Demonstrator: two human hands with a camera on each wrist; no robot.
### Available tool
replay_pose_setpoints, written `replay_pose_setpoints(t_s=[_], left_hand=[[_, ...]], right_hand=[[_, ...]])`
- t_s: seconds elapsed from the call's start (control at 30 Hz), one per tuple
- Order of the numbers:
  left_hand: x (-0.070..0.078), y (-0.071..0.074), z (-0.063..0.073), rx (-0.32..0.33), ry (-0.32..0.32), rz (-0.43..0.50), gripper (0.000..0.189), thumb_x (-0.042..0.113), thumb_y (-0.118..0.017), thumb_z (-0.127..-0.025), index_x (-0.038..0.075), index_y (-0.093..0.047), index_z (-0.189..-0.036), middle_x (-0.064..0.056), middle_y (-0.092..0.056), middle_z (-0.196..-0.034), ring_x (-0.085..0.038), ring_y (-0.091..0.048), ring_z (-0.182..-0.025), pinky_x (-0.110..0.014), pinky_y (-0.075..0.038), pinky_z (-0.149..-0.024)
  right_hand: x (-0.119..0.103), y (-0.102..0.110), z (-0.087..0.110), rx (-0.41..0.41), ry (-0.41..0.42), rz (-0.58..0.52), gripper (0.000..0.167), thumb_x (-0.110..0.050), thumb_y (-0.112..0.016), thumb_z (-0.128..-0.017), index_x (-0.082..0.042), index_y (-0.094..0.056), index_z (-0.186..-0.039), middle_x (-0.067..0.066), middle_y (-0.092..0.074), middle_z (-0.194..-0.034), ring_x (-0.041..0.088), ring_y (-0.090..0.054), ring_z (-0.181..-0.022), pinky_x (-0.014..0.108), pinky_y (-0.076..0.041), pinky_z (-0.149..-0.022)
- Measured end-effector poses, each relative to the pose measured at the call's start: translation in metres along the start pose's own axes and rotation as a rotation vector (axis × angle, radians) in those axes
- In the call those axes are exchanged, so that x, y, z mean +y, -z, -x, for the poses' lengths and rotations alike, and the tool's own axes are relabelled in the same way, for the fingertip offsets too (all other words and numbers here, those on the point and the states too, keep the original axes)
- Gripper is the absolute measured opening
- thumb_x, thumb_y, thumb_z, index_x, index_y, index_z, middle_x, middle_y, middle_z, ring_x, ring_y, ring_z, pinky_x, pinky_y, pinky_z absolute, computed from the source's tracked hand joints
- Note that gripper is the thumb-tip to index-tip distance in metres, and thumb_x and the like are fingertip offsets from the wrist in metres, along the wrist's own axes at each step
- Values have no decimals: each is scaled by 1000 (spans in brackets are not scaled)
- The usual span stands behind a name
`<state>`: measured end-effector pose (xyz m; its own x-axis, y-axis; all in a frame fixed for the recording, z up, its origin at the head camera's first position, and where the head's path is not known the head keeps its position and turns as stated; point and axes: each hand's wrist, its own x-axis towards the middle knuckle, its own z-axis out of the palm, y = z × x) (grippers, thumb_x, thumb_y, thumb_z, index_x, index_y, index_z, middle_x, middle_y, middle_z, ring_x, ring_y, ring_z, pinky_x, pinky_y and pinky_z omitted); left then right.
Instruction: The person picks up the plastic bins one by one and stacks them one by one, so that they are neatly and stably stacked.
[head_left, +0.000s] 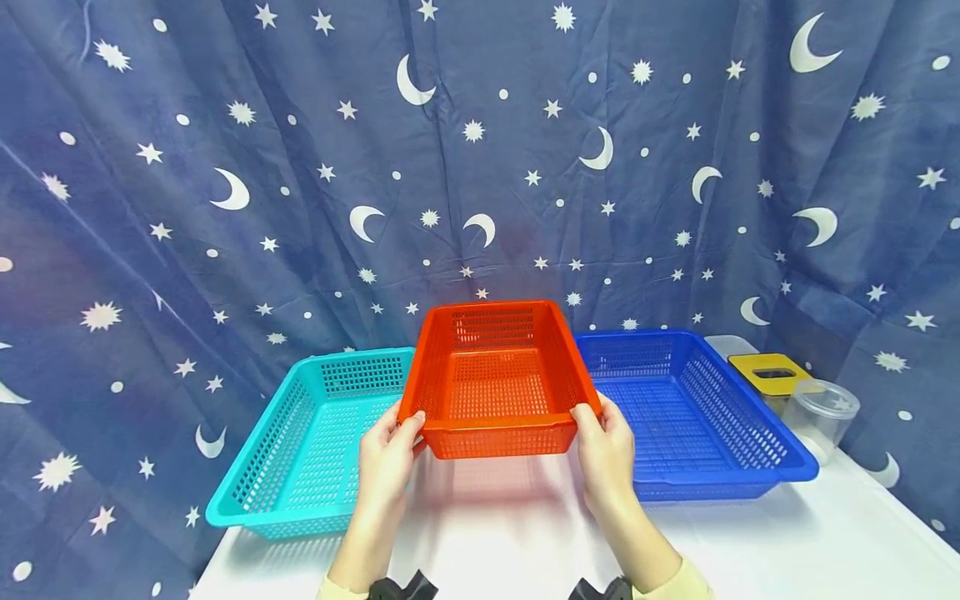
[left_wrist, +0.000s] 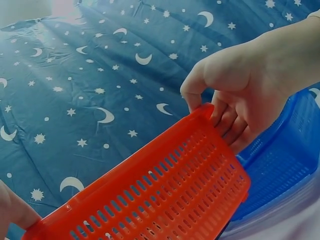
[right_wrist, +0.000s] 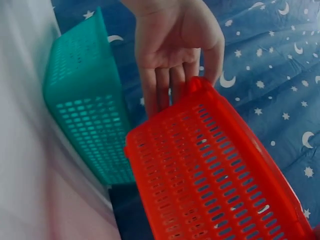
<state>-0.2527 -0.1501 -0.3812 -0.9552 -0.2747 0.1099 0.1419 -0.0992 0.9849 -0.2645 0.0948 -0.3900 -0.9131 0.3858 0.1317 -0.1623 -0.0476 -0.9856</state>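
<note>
A red plastic basket (head_left: 497,423) with slotted sides is held up in front of the body, tilted so its inside faces the head camera. My left hand (head_left: 386,460) grips its near left corner, thumb over the rim and fingers beneath. At the near right corner, my right hand (head_left: 606,450) holds the rim the same way. The left wrist view shows the right hand (left_wrist: 245,85) pinching the red basket (left_wrist: 165,185) from outside. From the other side, the right wrist view shows the left hand (right_wrist: 175,45) curled at its corner. The red basket looks empty.
A teal basket (head_left: 330,442) stands on the white table (head_left: 495,550) at left, a blue basket (head_left: 660,425) at right. Beyond the blue one are a yellow-topped container (head_left: 768,373) and a clear lidded jar (head_left: 819,415). A starry curtain (head_left: 465,167) hangs behind.
</note>
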Motion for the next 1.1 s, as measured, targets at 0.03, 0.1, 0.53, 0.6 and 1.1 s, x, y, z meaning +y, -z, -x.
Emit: replay_pose_setpoints(t_s=[0.03,0.1,0.53,0.6,1.1], left_hand=[[0,1,-1,3,4,5,50,12,-59,-103,-1,-49,-150,-25,-57,-140,-35,-63,-118,-46,-50,-103],[0,2,-2,10,13,20,49,11,-59,-102,-1,-50,-150,-24,-56,-141,-35,-61,-120,-47,-49,-104],[2,15,-5,32,5,6,49,9,-53,-102,-2,-49,-149,-23,-55,-143,-34,-58,-122,-44,-48,-105],[3,17,-6,32,-1,3,48,8,-54,-101,-3,-51,-148,-23,-56,-142,-36,-57,-124,-41,-49,-105],[11,29,-6,18,5,-17,46,2,-51,-99,-7,-50,-144,-24,-57,-140,-38,-57,-125,-26,-54,-93]], right_hand=[[-1,-1,0,-4,-2,-6,45,-13,-56,-95,1,-59,-138,22,-62,-132,25,-52,-119,38,-37,-102],[-2,-3,0,-11,-8,-15,46,-11,-55,-93,2,-59,-137,22,-62,-131,25,-52,-117,37,-38,-100],[-2,-15,-1,-78,-39,-120,51,-3,-51,-91,6,-53,-142,26,-57,-135,35,-52,-123,44,-39,-106],[-2,-16,-2,-85,-40,-130,51,-3,-51,-91,6,-53,-141,26,-57,-135,35,-52,-122,43,-39,-106],[-5,-15,6,-169,-5,-125,52,-1,-50,-95,5,-48,-147,24,-56,-139,38,-52,-126,50,-37,-111]])
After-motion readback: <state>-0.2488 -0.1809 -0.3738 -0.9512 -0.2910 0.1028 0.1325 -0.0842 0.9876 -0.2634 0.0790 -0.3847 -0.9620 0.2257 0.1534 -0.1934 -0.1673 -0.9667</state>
